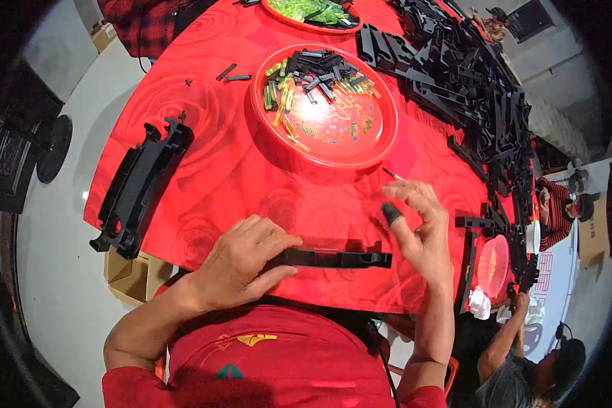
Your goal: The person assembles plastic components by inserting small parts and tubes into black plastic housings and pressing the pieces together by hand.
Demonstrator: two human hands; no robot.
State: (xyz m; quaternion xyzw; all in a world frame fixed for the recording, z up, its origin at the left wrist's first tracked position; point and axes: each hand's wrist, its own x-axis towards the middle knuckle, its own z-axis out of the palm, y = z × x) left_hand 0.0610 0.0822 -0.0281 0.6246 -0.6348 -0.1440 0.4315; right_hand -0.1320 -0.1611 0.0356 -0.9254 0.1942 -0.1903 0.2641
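Observation:
My left hand (238,262) is closed around the left end of a long, narrow black plastic part (340,259). The part lies crosswise near the table's front edge, with small raised tabs towards its right end. Just beyond that right end is my right hand (425,228), raised with fingers bent and apart, holding nothing I can see. A black finger cover (390,213) sits on its thumb. The left hand hides the part's other end.
A red round tray (257,112) holds small black and yellow-green pieces. Larger black moulded parts (143,183) lie at the left edge. Black parts (455,88) are heaped at right, near a pink basket (491,266). Another person's arm (506,336) reaches in at lower right.

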